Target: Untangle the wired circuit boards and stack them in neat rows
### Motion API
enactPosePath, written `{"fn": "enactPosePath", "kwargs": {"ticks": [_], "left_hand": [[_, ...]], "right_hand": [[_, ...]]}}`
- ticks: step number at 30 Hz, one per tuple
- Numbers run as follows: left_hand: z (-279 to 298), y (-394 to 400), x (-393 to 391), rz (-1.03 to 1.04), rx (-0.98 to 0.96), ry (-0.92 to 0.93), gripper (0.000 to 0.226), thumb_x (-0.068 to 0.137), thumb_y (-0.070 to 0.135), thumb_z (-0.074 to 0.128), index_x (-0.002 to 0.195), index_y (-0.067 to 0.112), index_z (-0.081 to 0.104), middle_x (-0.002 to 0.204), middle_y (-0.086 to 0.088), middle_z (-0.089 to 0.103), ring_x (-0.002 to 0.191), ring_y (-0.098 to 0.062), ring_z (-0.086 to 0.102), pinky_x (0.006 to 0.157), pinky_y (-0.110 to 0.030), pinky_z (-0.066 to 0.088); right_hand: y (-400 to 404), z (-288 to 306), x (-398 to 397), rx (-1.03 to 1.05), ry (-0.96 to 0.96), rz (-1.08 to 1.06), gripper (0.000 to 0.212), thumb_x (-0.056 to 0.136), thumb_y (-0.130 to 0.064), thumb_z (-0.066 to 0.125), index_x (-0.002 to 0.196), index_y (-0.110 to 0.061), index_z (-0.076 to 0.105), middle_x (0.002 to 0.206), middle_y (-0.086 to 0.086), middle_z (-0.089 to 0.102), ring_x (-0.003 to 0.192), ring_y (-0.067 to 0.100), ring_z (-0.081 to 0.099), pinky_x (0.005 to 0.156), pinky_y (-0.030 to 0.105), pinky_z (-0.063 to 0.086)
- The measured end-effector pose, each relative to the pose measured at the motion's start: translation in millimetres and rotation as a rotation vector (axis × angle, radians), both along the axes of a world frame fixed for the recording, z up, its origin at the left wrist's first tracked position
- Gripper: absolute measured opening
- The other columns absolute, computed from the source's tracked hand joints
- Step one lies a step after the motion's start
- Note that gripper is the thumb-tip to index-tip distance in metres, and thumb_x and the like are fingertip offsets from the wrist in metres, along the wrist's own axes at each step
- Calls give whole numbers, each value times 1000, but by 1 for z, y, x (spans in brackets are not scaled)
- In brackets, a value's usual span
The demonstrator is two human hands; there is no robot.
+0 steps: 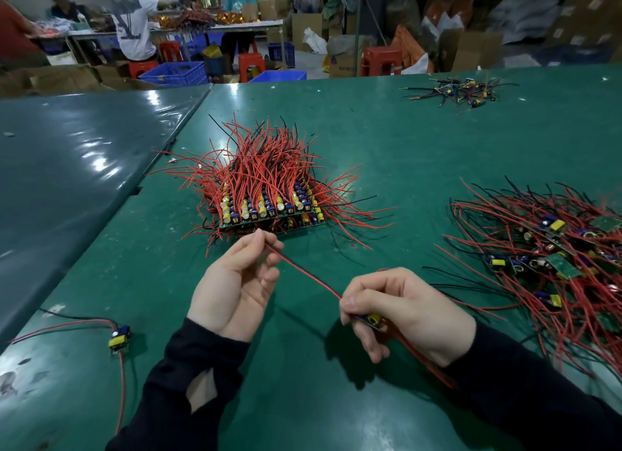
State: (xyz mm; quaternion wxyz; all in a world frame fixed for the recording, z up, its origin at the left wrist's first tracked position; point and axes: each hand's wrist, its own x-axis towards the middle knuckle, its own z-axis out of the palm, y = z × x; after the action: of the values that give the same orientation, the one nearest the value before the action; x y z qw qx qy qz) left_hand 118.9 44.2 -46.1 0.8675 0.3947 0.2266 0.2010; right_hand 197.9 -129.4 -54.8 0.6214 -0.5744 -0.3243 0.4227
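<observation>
Head view: right hand (400, 312) pinches a small circuit board with yellow and blue parts (370, 318), grip clenched round it, just above the green vinyl counter (303, 400). Its long red wire (303, 271) runs taut up-left to the left hand (235, 282), fingertips pinching the wire end. Ref. the neat stack of wired boards in rows (269, 211): both hands sit just in front of it; loose tangled pile of red-wired boards (545, 265) well to its right; single stray board w/ red and black leads (119, 339) front-left; small heap of black-wired bits (461, 92) far back-right.
</observation>
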Motion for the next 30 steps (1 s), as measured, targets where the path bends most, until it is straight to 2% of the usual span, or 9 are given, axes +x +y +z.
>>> {"fn": "enactPosePath", "kwargs": {"ticks": [4,7,9,15,17,22,24,28,30], "left_hand": [[-3,-1,2,-1,-243,50,19,93,10,48,81,2,59,64,-5,64,44,-4,54,41,-10,43],[-6,-1,3,13,-270,74,18,93,7,48,82,-1,59,61,-6,65,44,-3,56,42,-9,45],[-7,-3,4,31,-209,88,18,93,5,49,81,-2,60,59,-6,65,43,-3,56,42,-9,46],[-9,-19,7,171,499,167,14,89,-5,56,76,-7,62,55,-9,64,36,-10,54,38,-18,46],[-13,-25,8,162,684,189,11,87,-5,60,76,-8,62,57,-14,62,34,-13,53,36,-21,46],[-21,-34,5,17,1025,244,20,84,-1,64,65,3,66,44,4,57,34,-11,51,36,-17,40],[-19,-33,5,6,974,236,19,84,-1,64,66,2,67,46,2,59,34,-11,51,35,-17,38],[-8,-19,5,60,339,115,14,85,1,59,72,0,66,52,-2,62,39,-7,53,37,-15,41],[-4,-12,3,70,122,2,11,78,10,59,72,4,67,55,-1,61,43,-4,54,41,-13,45]], "right_hand": [[1,-2,-2,-3,-43,-14,18,78,-16,58,62,-15,65,44,4,56,34,13,51,38,17,36],[0,-2,-5,61,-121,-60,18,80,-15,59,64,-16,66,45,3,57,35,13,51,41,16,38],[0,-1,-8,123,-179,-95,18,82,-14,59,66,-16,67,47,3,58,36,11,51,42,16,40],[-2,3,-12,250,-226,-144,16,81,-23,63,77,-9,69,53,6,60,43,16,51,43,20,42],[-3,5,-12,286,-217,-146,12,84,-17,64,78,-7,69,53,6,60,44,14,52,43,19,43],[-2,4,-10,316,-186,-199,18,83,-11,55,75,-11,71,52,6,59,46,11,53,42,17,42],[-2,5,-9,308,-161,-196,16,83,-12,58,75,-12,72,52,5,59,45,11,52,41,17,41],[-7,10,-7,291,-164,-96,14,79,-24,61,76,-15,71,51,4,60,43,11,51,43,17,41],[-7,10,-9,225,-172,-13,13,82,-24,61,76,-17,70,53,4,61,41,11,52,43,18,42]]}}
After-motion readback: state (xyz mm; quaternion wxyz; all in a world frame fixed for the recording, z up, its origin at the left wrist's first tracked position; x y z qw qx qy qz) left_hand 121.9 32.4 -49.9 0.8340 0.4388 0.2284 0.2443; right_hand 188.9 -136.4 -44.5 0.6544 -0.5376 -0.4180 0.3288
